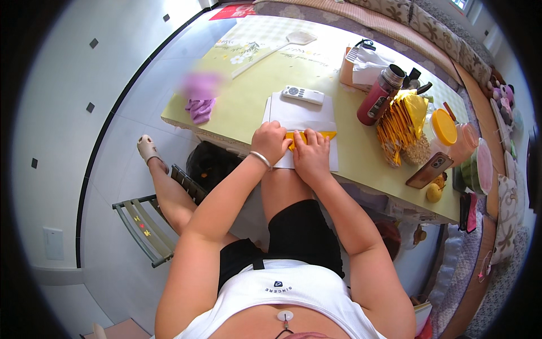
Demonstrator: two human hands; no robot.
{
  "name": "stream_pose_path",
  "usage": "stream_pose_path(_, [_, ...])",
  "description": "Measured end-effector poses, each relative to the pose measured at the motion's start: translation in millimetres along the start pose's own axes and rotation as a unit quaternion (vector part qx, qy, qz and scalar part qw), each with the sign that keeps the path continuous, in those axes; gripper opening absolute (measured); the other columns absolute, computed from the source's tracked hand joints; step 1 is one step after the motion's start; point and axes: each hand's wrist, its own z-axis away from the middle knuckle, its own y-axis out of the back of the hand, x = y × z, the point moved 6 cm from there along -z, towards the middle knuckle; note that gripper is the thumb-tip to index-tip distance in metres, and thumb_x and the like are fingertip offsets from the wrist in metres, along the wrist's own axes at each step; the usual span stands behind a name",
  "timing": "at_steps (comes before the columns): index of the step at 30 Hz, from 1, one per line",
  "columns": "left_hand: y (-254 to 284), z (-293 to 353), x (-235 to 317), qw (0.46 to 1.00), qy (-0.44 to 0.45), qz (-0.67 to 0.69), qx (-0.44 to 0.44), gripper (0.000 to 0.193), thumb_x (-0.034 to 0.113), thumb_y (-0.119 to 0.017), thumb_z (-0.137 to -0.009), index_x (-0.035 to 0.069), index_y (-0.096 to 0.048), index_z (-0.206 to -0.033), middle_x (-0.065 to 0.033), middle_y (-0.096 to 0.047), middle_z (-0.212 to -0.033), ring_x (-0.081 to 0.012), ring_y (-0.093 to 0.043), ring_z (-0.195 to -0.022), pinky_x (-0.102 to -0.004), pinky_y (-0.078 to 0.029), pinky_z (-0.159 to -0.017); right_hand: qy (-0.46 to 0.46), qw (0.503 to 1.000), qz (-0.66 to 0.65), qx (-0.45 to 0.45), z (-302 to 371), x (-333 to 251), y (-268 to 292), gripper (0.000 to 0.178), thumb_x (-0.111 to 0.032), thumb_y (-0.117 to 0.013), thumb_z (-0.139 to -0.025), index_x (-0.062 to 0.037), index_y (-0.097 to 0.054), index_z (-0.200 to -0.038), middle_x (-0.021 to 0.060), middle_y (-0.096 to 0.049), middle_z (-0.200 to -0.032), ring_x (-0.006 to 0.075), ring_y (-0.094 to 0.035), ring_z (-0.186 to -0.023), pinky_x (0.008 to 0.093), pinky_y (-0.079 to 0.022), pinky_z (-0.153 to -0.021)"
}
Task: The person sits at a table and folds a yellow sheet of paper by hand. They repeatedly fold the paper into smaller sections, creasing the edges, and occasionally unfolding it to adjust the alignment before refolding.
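A small piece of folded yellow paper (331, 135) lies on a stack of white sheets (274, 113) near the table's front edge. My left hand (271, 142), with a silver bangle at the wrist, has its fingers curled and its thumb on the yellow paper's left part. Close beside it, my right hand (312, 155) holds the paper down with bent fingertips along its fold. Much of the paper is hidden under both hands. Just beyond them, a white remote control (303, 95) rests on the white sheets.
Right of the sheets stand a red thermos (381, 95), a bundle of yellow folded paper pieces (400, 124), a jar with a yellow lid (444, 127) and a phone (430, 170). A tissue box (351, 73) is behind. A fly swatter (276, 52) and purple cloth (200, 110) lie left.
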Motion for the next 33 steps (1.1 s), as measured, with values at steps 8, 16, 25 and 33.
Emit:
stream_pose_path(8, [-13.6,-30.7,-4.1,0.991,0.041,-0.072,-0.103,0.089,0.031,-0.085,-0.074,0.009,-0.044,-0.149,-0.0139,-0.050,-0.141,-0.0319,-0.037,-0.141,-0.0509,-0.022,-0.120,-0.093,0.988,-0.123,0.019,-17.0,43.3,21.7,0.070,0.000,-0.060,-0.088,-0.0117,-0.040,-0.154,0.0151,-0.052,-0.140,0.0376,-0.061,-0.114,0.0397,-0.053,-0.094])
stream_pose_path(16, [0.9,-38.0,18.2,0.993,-0.022,-0.066,-0.094,0.032,0.013,-0.078,-0.071,0.007,-0.068,-0.101,-0.0107,-0.062,-0.118,-0.0340,-0.046,-0.132,-0.0526,-0.030,-0.116,0.058,0.994,0.076,0.057,-36.0,51.3,31.2,0.071,-0.002,-0.061,-0.083,-0.0131,-0.044,-0.152,0.0135,-0.047,-0.149,0.0289,-0.046,-0.138,0.0498,-0.031,-0.118])
stream_pose_path(25, [-22.6,9.5,21.4,0.988,-0.128,0.005,-0.081,0.039,0.005,-0.053,-0.089,-0.002,-0.062,-0.126,-0.0194,-0.058,-0.141,-0.0324,-0.050,-0.137,-0.0423,-0.038,-0.116,0.132,0.975,-0.027,-0.175,-20.7,58.1,10.7,0.048,-0.020,-0.062,-0.092,-0.0044,-0.057,-0.137,0.0140,-0.057,-0.143,0.0289,-0.050,-0.137,0.0486,-0.032,-0.118])
stream_pose_path(33, [-5.0,57.0,0.6,0.997,-0.071,-0.034,-0.009,0.043,0.010,-0.056,-0.089,-0.005,-0.060,-0.130,-0.0216,-0.056,-0.142,-0.0336,-0.051,-0.136,-0.0438,-0.040,-0.114,0.121,0.988,-0.018,-0.098,19.7,72.5,41.7,0.053,-0.026,-0.065,-0.090,0.0019,-0.056,-0.134,0.0178,-0.053,-0.146,0.0343,-0.047,-0.137,0.0454,-0.035,-0.116])
